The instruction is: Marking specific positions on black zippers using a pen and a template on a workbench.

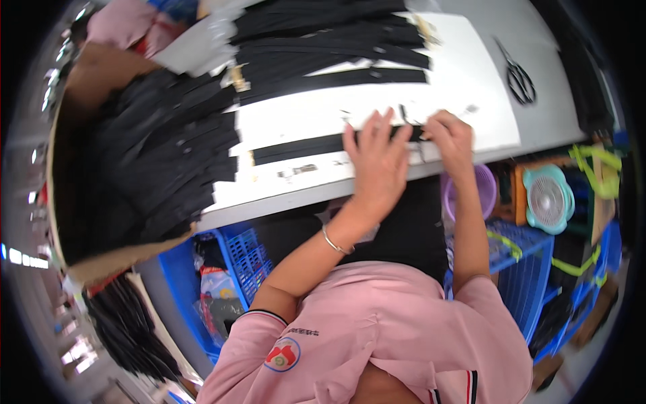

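A long black fabric strip point(296, 147) lies along the near side of a white board point(488, 101). My left hand point(378, 158) presses on the strip with spread fingers, covering part of it. At the strip's right end, my right hand point(453, 140) is closed in a pinch on it; its fingertips are slightly blurred. Small dark marks or pieces dot the board around my hands, too blurred to name. Beyond my hands, a pile of black strips point(330, 47) covers the far part of the board.
A cardboard box point(84, 67) full of black strips point(161, 148) stands at the left. Black-handled scissors point(520, 82) lie on the grey table at the right. Below the table edge are a purple basket point(488, 192), a turquoise fan point(548, 200) and blue crates point(245, 259).
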Demonstrator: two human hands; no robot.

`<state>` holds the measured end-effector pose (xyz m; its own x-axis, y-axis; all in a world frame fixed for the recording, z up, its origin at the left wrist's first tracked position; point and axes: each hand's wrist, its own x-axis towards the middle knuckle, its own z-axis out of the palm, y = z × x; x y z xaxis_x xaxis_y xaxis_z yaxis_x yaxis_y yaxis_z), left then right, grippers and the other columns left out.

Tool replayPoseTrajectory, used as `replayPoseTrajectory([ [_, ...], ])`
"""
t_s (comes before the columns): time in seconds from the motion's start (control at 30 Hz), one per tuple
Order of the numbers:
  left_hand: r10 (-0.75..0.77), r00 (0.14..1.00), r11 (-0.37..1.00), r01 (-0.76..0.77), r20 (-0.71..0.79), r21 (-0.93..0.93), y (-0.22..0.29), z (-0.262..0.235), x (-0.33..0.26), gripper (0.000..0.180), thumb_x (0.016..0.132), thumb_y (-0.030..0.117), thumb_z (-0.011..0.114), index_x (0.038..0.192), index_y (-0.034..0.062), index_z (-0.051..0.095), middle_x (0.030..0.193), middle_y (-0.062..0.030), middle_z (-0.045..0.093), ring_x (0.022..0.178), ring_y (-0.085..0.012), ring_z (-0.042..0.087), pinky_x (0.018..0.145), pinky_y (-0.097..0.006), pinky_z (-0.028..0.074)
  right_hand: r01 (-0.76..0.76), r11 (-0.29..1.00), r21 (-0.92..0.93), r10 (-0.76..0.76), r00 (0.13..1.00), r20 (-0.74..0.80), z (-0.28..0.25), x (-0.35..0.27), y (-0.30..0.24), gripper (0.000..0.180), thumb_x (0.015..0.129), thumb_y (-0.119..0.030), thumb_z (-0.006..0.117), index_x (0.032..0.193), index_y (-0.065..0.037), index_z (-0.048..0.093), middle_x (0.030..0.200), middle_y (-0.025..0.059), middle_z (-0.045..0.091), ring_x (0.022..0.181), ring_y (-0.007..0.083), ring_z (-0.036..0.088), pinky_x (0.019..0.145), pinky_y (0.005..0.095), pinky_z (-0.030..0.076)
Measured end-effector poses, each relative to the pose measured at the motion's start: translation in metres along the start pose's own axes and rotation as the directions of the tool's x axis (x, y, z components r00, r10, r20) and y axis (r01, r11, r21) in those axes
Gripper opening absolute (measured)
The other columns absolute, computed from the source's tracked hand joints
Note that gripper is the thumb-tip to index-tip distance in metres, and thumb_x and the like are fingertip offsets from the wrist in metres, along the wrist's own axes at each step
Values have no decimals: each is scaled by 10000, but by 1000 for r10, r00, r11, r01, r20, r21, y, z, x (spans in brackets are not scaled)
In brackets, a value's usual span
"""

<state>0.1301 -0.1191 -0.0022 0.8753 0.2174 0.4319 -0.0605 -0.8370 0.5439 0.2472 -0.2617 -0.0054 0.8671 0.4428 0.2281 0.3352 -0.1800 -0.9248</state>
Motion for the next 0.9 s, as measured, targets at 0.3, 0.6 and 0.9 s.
replayPoseTrajectory([
  [0.3,0,990,1000,1,138,-8,-49,11,60,409,1000,244,643,1363,55,627,1540,-241,441,1485,-433,339,1164,-736,123,-9,968,249,65,974,-216,2,-8,7,140,1017,-102,625,952,3,691,835,30,672,646,38,504,551,183,382],
  [0.6,35,995,991,-22,-98,135,-102,-59,63,366,876,105,751,1236,103,685,1418,-139,567,1491,-367,359,1238,-633,113,-64,971,230,108,977,-183,1,-5,10,143,1023,-125,634,972,-8,699,855,31,680,650,29,512,537,182,381],
  [0.9,-62,926,772,281,-373,570,-216,-196,37,194,846,96,775,1025,70,705,1409,-151,584,1494,-433,325,1217,-649,145,-75,971,228,109,984,-138,2,-2,15,139,1028,-126,637,994,-7,702,847,26,672,630,23,496,521,183,367],
])
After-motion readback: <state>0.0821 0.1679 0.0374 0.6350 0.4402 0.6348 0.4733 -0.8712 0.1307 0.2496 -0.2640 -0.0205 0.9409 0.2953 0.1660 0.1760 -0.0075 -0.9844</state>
